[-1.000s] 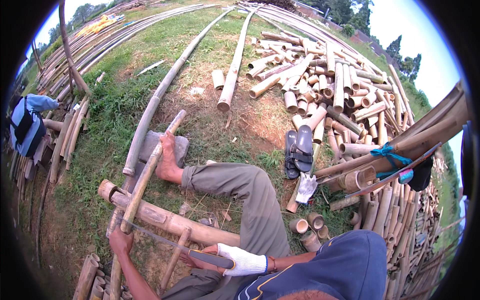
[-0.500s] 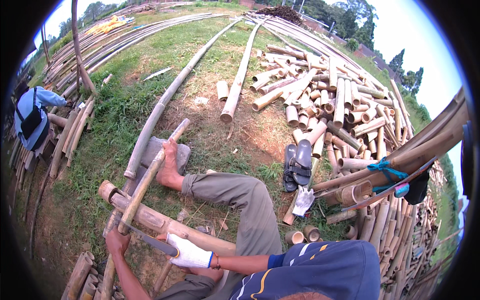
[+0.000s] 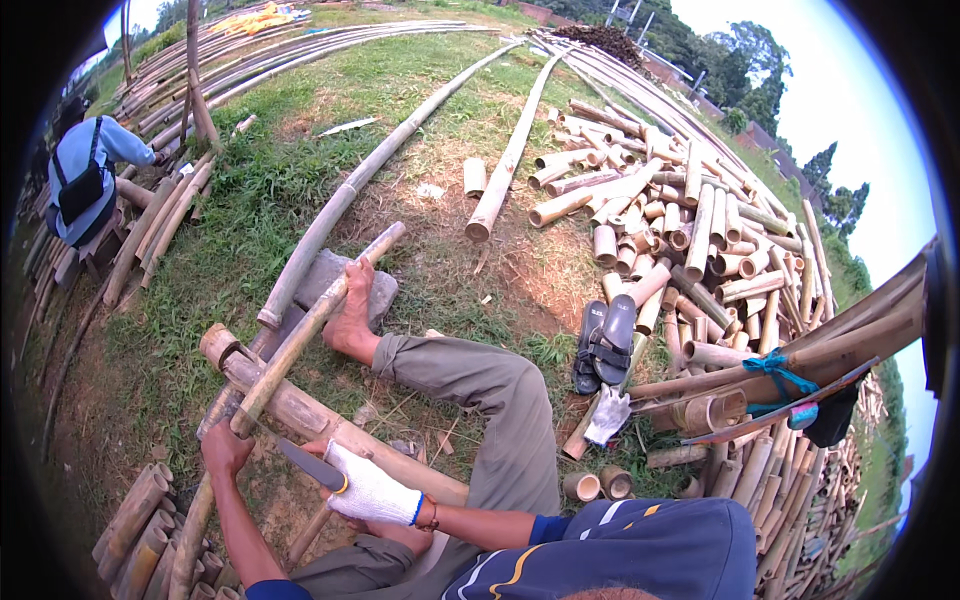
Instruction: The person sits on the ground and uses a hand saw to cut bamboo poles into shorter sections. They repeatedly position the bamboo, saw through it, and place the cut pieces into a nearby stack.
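My left hand [image 3: 226, 450], bare, is closed round a slim bamboo pole [image 3: 290, 360] near its lower part. The pole slants across a thicker bamboo log [image 3: 320, 425], beside the notch at the log's far end. My right hand [image 3: 368, 487], in a white knitted glove, grips a hand saw [image 3: 312, 464] with a grey blade and a yellow edge by the glove. The blade's far end lies at the pole, just beyond my left hand; its teeth are too small to make out. My bare foot [image 3: 350, 315] presses on the pole's upper part.
A grey stone block [image 3: 375, 295] lies beneath the foot. Sandals [image 3: 607, 345] and another white glove [image 3: 607, 415] lie to the right, before a heap of cut bamboo pieces [image 3: 690, 215]. Long poles [image 3: 350, 185] stretch away. Another person [image 3: 88, 175] bends at the far left.
The view has turned slightly, so most of the scene sits further right. My hands keep their grips on the bamboo pole and the hand saw; the person at the left has an arm reached forward.
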A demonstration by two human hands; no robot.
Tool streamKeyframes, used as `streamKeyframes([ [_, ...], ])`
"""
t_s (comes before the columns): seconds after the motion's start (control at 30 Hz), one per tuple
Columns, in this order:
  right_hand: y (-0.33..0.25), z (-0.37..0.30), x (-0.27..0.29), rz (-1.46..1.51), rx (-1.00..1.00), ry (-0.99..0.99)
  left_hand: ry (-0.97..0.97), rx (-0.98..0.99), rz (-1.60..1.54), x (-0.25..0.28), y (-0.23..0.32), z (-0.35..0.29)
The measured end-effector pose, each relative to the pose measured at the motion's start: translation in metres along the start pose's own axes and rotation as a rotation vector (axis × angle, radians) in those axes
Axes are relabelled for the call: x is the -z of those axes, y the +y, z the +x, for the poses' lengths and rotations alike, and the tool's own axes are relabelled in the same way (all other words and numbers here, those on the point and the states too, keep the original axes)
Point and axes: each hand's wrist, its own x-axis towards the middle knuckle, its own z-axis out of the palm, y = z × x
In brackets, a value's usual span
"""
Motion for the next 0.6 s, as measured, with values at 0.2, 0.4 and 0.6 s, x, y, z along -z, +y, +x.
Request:
streamKeyframes([
  [0.2, -0.041, -0.109, 0.037, -0.201, -0.123, -0.001, -0.152, 0.039, 0.032, 0.016, 0.006, 0.0],
  [0.4, -0.044, -0.125, 0.041, -0.357, -0.037, -0.003, -0.143, 0.049, 0.044, 0.002, -0.012, -0.001],
  [0.6, 0.009, 0.068, -0.025, -0.104, 0.061, -0.002, -0.12, 0.045, 0.033, 0.002, 0.001, 0.0],
])
